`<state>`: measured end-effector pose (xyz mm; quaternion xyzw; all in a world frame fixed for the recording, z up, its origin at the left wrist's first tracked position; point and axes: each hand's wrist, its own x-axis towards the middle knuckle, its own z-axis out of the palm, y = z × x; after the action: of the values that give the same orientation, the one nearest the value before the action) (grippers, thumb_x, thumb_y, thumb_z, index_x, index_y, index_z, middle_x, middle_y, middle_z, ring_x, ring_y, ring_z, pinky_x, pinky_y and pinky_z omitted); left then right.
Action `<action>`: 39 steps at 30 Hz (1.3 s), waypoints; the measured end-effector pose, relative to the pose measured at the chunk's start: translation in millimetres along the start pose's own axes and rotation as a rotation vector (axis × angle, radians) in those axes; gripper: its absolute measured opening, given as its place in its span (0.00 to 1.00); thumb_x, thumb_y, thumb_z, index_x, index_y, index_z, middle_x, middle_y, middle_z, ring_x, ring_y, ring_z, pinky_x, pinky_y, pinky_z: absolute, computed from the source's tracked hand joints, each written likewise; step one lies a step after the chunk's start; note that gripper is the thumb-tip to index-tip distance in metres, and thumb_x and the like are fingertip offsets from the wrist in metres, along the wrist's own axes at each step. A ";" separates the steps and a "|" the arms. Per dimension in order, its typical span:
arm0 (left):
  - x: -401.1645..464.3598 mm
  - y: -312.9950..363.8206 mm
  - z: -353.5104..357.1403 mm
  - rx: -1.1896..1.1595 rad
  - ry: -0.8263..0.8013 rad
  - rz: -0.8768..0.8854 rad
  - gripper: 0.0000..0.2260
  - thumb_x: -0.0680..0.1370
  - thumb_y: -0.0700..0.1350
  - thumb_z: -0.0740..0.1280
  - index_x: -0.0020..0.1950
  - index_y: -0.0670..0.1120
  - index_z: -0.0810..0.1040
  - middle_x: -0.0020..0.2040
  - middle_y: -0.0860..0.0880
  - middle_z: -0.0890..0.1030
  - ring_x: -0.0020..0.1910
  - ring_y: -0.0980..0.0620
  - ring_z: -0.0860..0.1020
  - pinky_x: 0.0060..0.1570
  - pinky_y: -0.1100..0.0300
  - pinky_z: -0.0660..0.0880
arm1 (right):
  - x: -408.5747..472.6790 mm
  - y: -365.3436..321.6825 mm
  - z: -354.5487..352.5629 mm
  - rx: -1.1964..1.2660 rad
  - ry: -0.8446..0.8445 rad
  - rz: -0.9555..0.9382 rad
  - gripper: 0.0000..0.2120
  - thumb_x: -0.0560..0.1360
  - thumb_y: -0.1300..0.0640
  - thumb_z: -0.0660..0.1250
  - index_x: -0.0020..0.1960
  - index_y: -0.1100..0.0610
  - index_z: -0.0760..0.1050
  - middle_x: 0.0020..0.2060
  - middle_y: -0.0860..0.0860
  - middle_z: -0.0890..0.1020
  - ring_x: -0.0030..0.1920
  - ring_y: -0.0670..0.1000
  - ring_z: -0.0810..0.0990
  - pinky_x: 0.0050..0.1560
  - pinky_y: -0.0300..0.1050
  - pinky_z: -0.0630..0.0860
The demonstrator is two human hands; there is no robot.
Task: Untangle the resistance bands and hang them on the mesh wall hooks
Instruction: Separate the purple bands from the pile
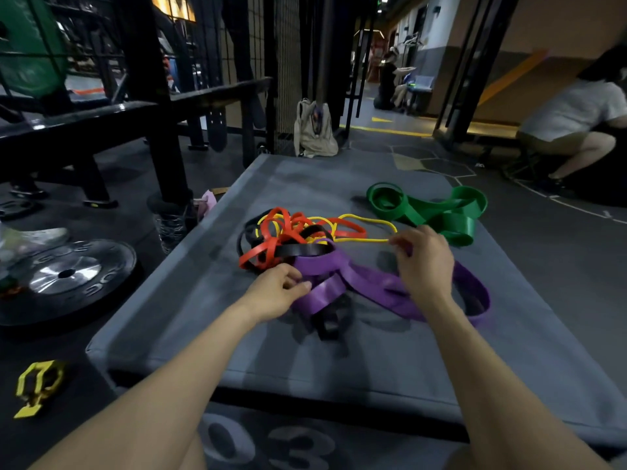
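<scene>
Behind, a beige bag fronts the mesh wall.

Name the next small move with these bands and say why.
Probably lift the purple band clear of the pile: both the left hand and the right hand are already on it, while the red band and yellow band lie knotted behind.

Large grey digits "03" stand on the front face of the padded box.
</scene>
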<state>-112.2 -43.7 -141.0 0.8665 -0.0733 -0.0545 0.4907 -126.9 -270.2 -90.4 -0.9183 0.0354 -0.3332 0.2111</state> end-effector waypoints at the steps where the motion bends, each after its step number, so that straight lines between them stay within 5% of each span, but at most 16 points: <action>1: -0.7 0.9 1.6 -0.028 -0.026 0.003 0.13 0.75 0.46 0.69 0.56 0.41 0.75 0.45 0.46 0.78 0.42 0.51 0.75 0.43 0.60 0.71 | 0.0 3.5 -4.9 -0.014 -0.011 0.008 0.08 0.69 0.65 0.67 0.44 0.58 0.83 0.42 0.57 0.81 0.44 0.62 0.76 0.41 0.46 0.66; 7: 0.6 8.0 15.6 -0.023 -0.154 0.093 0.20 0.65 0.38 0.78 0.52 0.48 0.76 0.48 0.47 0.79 0.48 0.51 0.76 0.56 0.56 0.73 | -22.3 22.5 10.3 -0.330 -0.602 -0.031 0.14 0.73 0.63 0.63 0.57 0.55 0.78 0.53 0.58 0.80 0.59 0.61 0.73 0.56 0.51 0.74; 11: -3.7 17.6 14.9 0.014 -0.112 0.206 0.19 0.65 0.34 0.76 0.51 0.47 0.77 0.46 0.51 0.78 0.47 0.56 0.75 0.51 0.66 0.70 | -14.4 7.8 18.5 -0.271 -0.553 -0.111 0.17 0.75 0.56 0.63 0.63 0.59 0.71 0.61 0.57 0.73 0.63 0.59 0.70 0.62 0.50 0.68; 14: -11.7 22.6 10.2 -0.001 -0.213 0.250 0.19 0.65 0.31 0.75 0.50 0.48 0.77 0.44 0.57 0.77 0.41 0.69 0.74 0.46 0.77 0.68 | -13.4 -1.1 26.6 -0.214 -0.620 -0.061 0.25 0.74 0.57 0.65 0.68 0.63 0.62 0.65 0.58 0.67 0.66 0.60 0.67 0.64 0.51 0.67; 16: -13.8 17.3 1.3 0.004 -0.270 0.235 0.20 0.64 0.30 0.76 0.46 0.52 0.77 0.44 0.57 0.78 0.41 0.70 0.75 0.47 0.76 0.69 | -16.2 4.5 35.9 -0.234 -0.690 -0.003 0.34 0.72 0.56 0.68 0.71 0.64 0.56 0.67 0.60 0.65 0.67 0.61 0.65 0.67 0.50 0.64; 19: -12.4 5.3 -12.6 -0.025 -0.259 0.171 0.21 0.61 0.32 0.77 0.42 0.55 0.79 0.46 0.50 0.80 0.45 0.57 0.76 0.50 0.63 0.72 | -17.8 16.0 44.0 -0.167 -0.760 0.088 0.41 0.71 0.49 0.71 0.73 0.64 0.53 0.70 0.61 0.63 0.70 0.61 0.61 0.70 0.50 0.58; 22: -10.9 -3.4 -16.5 0.001 -0.225 0.091 0.18 0.61 0.32 0.76 0.42 0.51 0.77 0.44 0.50 0.80 0.44 0.53 0.76 0.48 0.61 0.72 | -15.7 19.7 49.3 -0.209 -0.701 0.077 0.35 0.70 0.43 0.70 0.68 0.61 0.63 0.66 0.58 0.68 0.67 0.61 0.63 0.68 0.52 0.60; 26: -5.4 5.1 -13.9 0.012 -0.011 0.143 0.19 0.58 0.50 0.69 0.47 0.57 0.74 0.49 0.52 0.75 0.48 0.54 0.76 0.52 0.65 0.72 | -10.8 14.9 46.6 -0.120 -0.666 0.063 0.28 0.67 0.43 0.73 0.59 0.58 0.72 0.59 0.56 0.74 0.62 0.59 0.70 0.60 0.52 0.65; 29: 2.2 19.5 -7.5 -0.013 0.268 0.261 0.14 0.69 0.43 0.71 0.52 0.53 0.74 0.50 0.58 0.69 0.51 0.54 0.73 0.59 0.59 0.70 | -8.2 20.7 37.7 0.043 -0.559 -0.005 0.25 0.64 0.46 0.75 0.56 0.57 0.75 0.54 0.55 0.76 0.58 0.58 0.73 0.57 0.53 0.71; 33: 7.1 29.7 2.7 0.223 0.280 0.303 0.25 0.67 0.51 0.76 0.61 0.51 0.72 0.56 0.55 0.68 0.55 0.55 0.72 0.58 0.59 0.69 | -7.9 26.0 23.4 0.146 -0.409 -0.052 0.13 0.70 0.53 0.72 0.51 0.58 0.78 0.47 0.55 0.77 0.51 0.58 0.74 0.52 0.52 0.71; 35: 9.0 31.5 7.3 0.318 0.300 0.276 0.24 0.68 0.52 0.75 0.62 0.53 0.71 0.57 0.55 0.69 0.53 0.54 0.74 0.56 0.56 0.72 | -6.3 24.2 17.2 0.183 -0.315 -0.035 0.09 0.74 0.56 0.68 0.39 0.61 0.75 0.37 0.55 0.76 0.43 0.59 0.75 0.42 0.49 0.67; 39: 16.4 32.8 1.5 0.165 0.444 0.292 0.04 0.76 0.46 0.67 0.50 0.51 0.77 0.47 0.54 0.76 0.45 0.52 0.77 0.50 0.51 0.76 | -6.2 12.5 12.3 0.227 -0.256 0.003 0.19 0.77 0.54 0.64 0.29 0.52 0.62 0.29 0.50 0.68 0.35 0.54 0.68 0.36 0.46 0.59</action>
<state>-98.7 -64.6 -114.0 0.8746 -0.0925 0.2143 0.4250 -123.1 -275.7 -107.7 -0.9234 -0.0284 -0.2150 0.3166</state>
